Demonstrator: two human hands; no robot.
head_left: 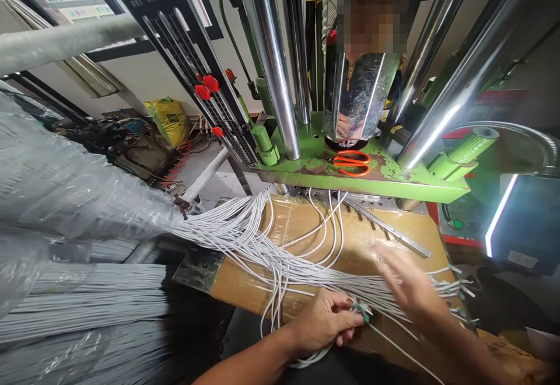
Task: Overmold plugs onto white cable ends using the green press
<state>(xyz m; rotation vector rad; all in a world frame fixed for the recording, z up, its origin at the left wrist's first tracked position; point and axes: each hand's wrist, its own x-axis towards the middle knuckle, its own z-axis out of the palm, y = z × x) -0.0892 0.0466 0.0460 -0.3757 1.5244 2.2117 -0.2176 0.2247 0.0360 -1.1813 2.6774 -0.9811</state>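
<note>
Pinching green cable connectors with our left hand over the near edge of the cardboard, we hold our blurred, outstretched right hand above the bundled white cables; orange-handled scissors lie on the green machine plate.

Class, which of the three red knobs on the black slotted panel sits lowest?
The red knob nearest the bottom of the slotted panel; the other two red knobs sit close together, higher up.

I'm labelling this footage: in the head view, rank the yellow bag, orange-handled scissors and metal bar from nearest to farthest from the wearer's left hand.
1. Metal bar, over the cardboard.
2. Orange-handled scissors, on the green plate.
3. Yellow bag, left background.
</note>
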